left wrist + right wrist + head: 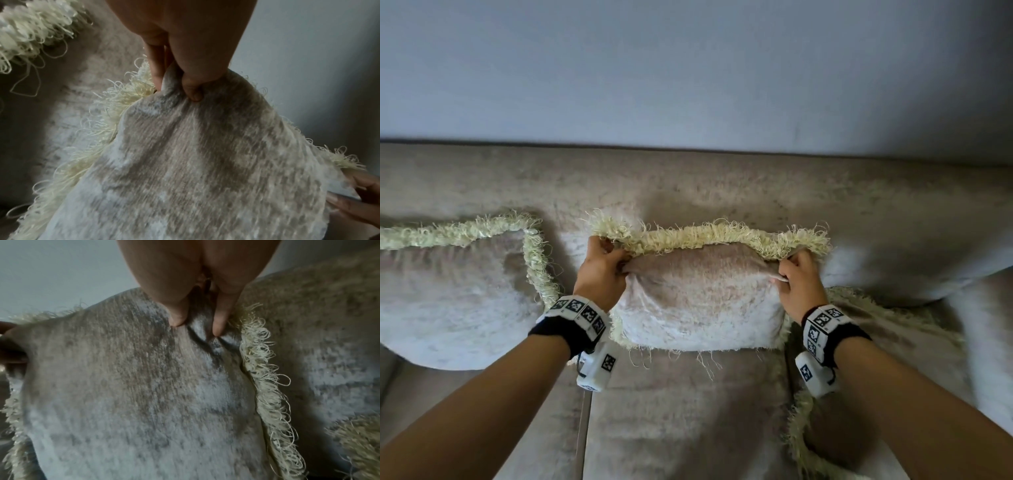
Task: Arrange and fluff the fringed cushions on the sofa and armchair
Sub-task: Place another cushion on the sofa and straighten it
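Left grip (602, 263) and right grip (796, 279) pinching middle cushion (698, 308) corners, neighbouring cushion (448, 301) fully visible only overhead

Middle cushion (702, 301) stands against sofa back (688, 185); both upper corners taken, left hand (602, 270) and right hand (796, 286) pinching fabric there. Left cushion (455, 298) close by; bare strip of sofa back between them. Third cushion (873, 363) lies flat just right of it, fringe touching. Seat (681, 411) in front of middle cushion bare. Wall (688, 68) above the back.
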Motion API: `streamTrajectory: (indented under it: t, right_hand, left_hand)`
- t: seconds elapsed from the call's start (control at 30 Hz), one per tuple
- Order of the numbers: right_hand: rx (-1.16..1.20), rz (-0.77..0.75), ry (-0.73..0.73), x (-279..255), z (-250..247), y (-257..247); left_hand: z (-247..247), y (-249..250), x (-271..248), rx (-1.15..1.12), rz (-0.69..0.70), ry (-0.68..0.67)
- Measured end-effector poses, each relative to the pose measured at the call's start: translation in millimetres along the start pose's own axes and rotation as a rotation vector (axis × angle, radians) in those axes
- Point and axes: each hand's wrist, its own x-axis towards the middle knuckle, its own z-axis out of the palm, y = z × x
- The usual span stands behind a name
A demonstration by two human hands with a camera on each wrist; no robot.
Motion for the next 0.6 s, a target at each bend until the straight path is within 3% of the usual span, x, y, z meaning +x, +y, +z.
streamTrajectory:
  t: [0.07, 0.13, 0.23, 0.37, 0.47, 0.53, 0.6]
  right_hand:
    - [0.012, 0.022, -0.005, 1.9, -2.3, 1.0]
    - [0.021, 0.082, -0.093, 2.6, 1.0, 2.4]
    - [-0.029, 0.134, -0.221, -2.2, 12.7, 5.9]
    - [-0.084, 0.147, -0.346, -15.8, 25.5, 13.6]
    - [-0.176, 0.139, -0.232, -26.3, 26.5, 15.1]
    - [-0.176, 0.1, -0.123, -28.6, 24.9, 13.0]
    - [-0.159, 0.061, -0.123, -26.5, 24.7, 10.8]
  left_hand:
    - [-0.4, 2.8, -0.9, -0.011, -0.013, 0.017]
    - [5.1, 4.3, -4.2, 0.025, -0.07, -0.085]
    - [17.5, 2.6, -12.1, 0.172, -0.099, -0.208]
    - [28.6, -4.2, -23.9, 0.367, -0.088, -0.234]
    - [32.2, -5.0, -32.5, 0.439, 0.022, -0.119]
    - [32.3, 0.0, -36.4, 0.411, 0.169, -0.027]
    - [34.3, 6.5, -40.0, 0.409, 0.332, -0.002]
